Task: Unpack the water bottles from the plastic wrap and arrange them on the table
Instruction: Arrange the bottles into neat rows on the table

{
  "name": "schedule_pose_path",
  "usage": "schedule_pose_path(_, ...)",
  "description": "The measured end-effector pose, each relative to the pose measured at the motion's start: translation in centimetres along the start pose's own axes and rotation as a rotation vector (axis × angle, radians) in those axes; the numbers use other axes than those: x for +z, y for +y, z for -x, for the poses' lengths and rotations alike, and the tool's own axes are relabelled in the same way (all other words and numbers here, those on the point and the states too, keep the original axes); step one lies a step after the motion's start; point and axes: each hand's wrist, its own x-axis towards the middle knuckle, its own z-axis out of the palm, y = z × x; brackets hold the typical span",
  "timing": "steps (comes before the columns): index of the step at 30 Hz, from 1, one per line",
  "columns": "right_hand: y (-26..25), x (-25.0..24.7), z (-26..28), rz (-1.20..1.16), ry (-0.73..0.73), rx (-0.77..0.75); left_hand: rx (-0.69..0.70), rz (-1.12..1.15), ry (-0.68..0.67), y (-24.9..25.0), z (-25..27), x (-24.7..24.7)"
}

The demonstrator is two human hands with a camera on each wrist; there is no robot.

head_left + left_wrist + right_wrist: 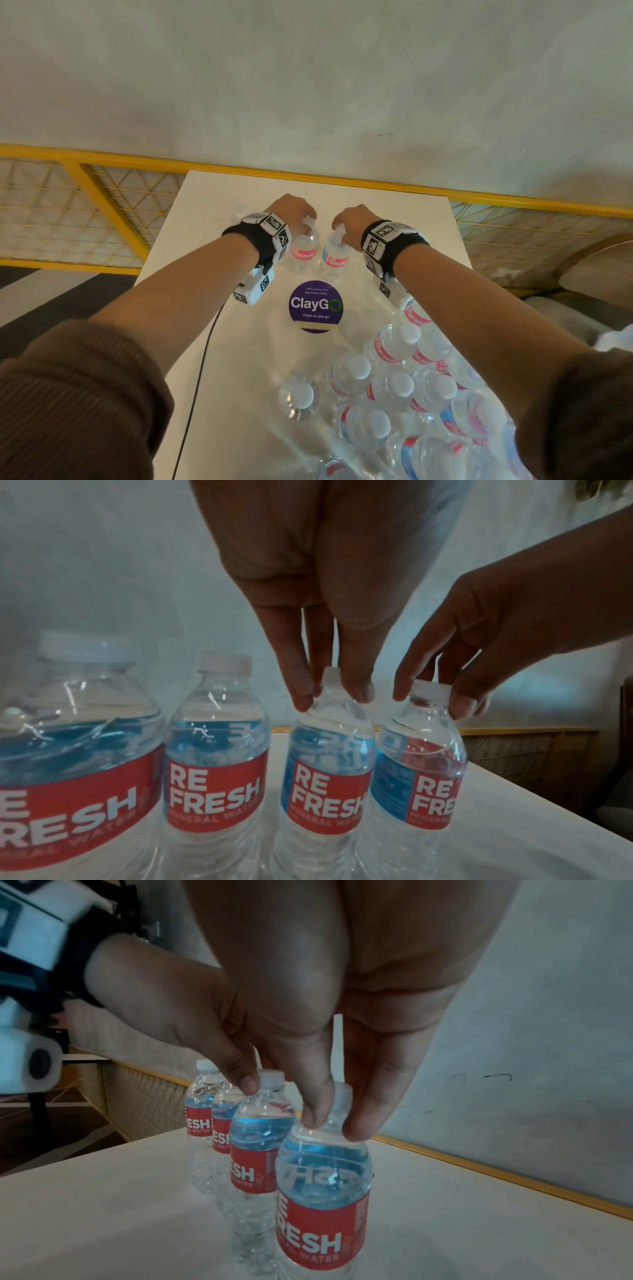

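Four clear water bottles with red labels stand in a row at the far end of the white table (212,219). My left hand (308,222) (334,693) pinches the white cap of the third bottle (303,251) (329,777) from above. Beside it, my right hand (339,229) (337,1118) (431,696) pinches the cap of the fourth bottle (335,255) (323,1191) (421,777). Two free bottles (215,750) (68,750) stand to the left. The torn plastic-wrapped pack (411,394) with several bottles lies at the near right, partly under my right arm.
One loose bottle (298,397) stands by the pack's left side. A purple ClayGo sticker (315,306) marks the table's middle. A black cable (202,370) runs along the left edge. A yellow railing (308,176) borders the far edge, before a pale wall.
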Motion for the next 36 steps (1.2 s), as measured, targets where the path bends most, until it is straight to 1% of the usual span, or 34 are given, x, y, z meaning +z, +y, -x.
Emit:
schedule_pose_path(3,0.3,0.0,-0.2,-0.006,0.011,-0.004,-0.022,-0.019,0.009,0.0,-0.4,-0.1)
schedule_pose_path(10,1.1,-0.1,-0.8,-0.041,0.072,-0.002,-0.058,0.001,0.076,-0.3,-1.1,-0.3)
schedule_pose_path(16,0.8,-0.3,-1.4,-0.029,0.053,-0.004,-0.083,0.08,0.065,-0.6,-1.6,0.1)
schedule_pose_path(24,-0.3,-0.8,-2.3,-0.062,0.093,0.028,-0.088,0.064,0.074,-0.8,-2.7,0.1)
schedule_pose_path(27,-0.6,-1.0,-2.6,-0.082,0.104,0.019,-0.1,0.059,0.075,-0.9,-2.9,0.1)
schedule_pose_path(32,-0.7,-1.4,-2.6,-0.085,0.075,0.004,-0.101,0.034,0.068,-0.9,-3.0,-0.1)
schedule_pose_path(36,-0.6,-1.5,-2.6,-0.094,0.087,0.001,-0.115,0.04,0.053,-0.8,-3.3,-0.2)
